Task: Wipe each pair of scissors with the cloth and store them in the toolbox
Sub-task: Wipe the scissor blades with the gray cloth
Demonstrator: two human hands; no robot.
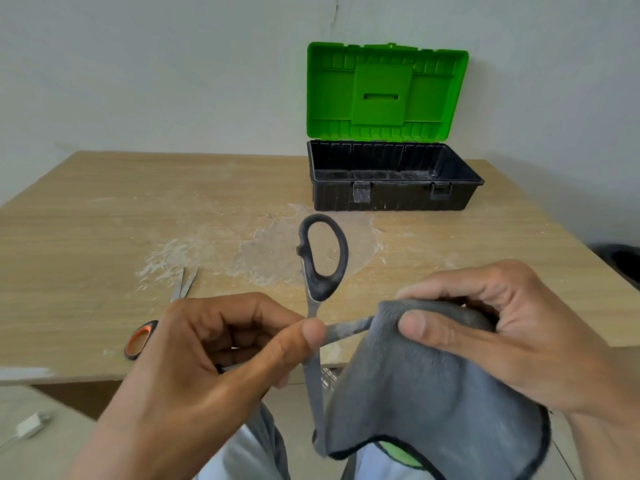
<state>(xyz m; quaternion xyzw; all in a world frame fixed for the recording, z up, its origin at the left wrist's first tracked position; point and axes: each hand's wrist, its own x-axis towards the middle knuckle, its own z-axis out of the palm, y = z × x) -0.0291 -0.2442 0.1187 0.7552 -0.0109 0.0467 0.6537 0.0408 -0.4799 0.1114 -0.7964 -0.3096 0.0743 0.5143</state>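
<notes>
My left hand [221, 351] grips a pair of black-handled scissors [323, 258] near the pivot, blades spread, one handle loop pointing up. One blade runs right into the grey cloth [426, 396], which my right hand [498, 327] pinches around it. The other blade hangs down beside the cloth. A second pair of scissors with an orange-and-black handle [140, 339] lies on the table to the left, its blades [185, 284] pointing away. The toolbox [391, 197] stands open at the back, black tub with green lid upright.
The wooden table [104, 220] has a rough whitish stain in its middle. Its near edge runs just under my hands. A white charger plug [31, 424] lies on the floor at lower left. A dark object [623, 265] sits beyond the table's right edge.
</notes>
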